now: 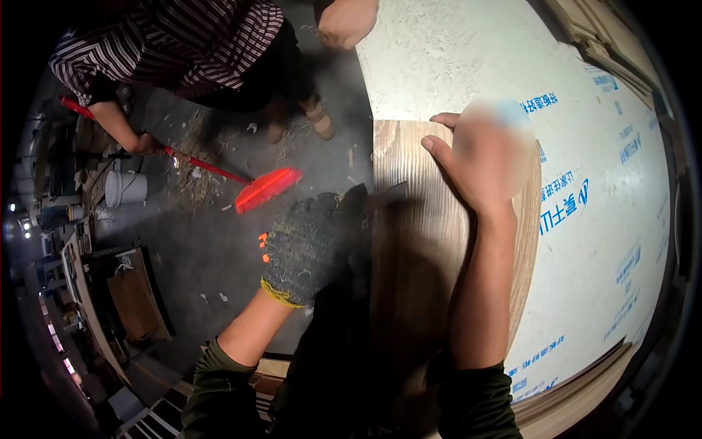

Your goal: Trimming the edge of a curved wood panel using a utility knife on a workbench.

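My left hand [306,249] wears a dark grey knitted glove with a yellow cuff. It is closed around a flat-bladed tool [391,193] with orange parts showing at the glove's outer side. The dark blade reaches over the left edge of a brown wood-grain board [409,241]; its exact kind is hard to make out. Bare and flat, my right hand [486,157] lies on the board toward its far end, thumb apart from the fingers. A blur covers part of that hand. The board rests on a large white sheet [592,175] with blue print.
At the far left a person in a striped top [175,51] holds a red broom [267,189] over floor debris. Another hand [348,22] is by the sheet's far corner. A white bucket [126,188] and wood panels [139,296] stand left; stacked boards [607,44] lie far right.
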The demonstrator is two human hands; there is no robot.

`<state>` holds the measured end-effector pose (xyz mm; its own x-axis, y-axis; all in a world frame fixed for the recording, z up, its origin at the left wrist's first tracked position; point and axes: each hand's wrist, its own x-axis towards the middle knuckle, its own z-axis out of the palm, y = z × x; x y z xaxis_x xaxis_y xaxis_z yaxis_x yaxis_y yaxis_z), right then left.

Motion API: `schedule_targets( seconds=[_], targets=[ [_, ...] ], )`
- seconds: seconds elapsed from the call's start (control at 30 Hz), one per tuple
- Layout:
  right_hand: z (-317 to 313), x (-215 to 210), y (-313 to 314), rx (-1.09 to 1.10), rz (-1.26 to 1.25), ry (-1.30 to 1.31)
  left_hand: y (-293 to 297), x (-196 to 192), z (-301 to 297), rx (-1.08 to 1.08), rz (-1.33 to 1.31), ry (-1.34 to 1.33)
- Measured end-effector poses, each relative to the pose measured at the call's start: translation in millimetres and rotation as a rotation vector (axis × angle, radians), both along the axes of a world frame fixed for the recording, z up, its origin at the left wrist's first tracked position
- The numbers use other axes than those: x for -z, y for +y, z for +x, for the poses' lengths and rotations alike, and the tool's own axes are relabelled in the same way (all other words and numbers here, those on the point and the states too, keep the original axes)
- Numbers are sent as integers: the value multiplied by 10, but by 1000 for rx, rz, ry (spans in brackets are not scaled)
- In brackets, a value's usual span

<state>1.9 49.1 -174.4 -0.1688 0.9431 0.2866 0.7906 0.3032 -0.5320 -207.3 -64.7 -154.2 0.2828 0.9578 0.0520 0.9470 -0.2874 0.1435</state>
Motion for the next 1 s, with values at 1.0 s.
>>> schedule_targets(
  seconds=[1.0],
  targets=[
    [40, 73, 20, 0, 41, 18, 294, 59, 4, 22, 130, 25]
  ],
)
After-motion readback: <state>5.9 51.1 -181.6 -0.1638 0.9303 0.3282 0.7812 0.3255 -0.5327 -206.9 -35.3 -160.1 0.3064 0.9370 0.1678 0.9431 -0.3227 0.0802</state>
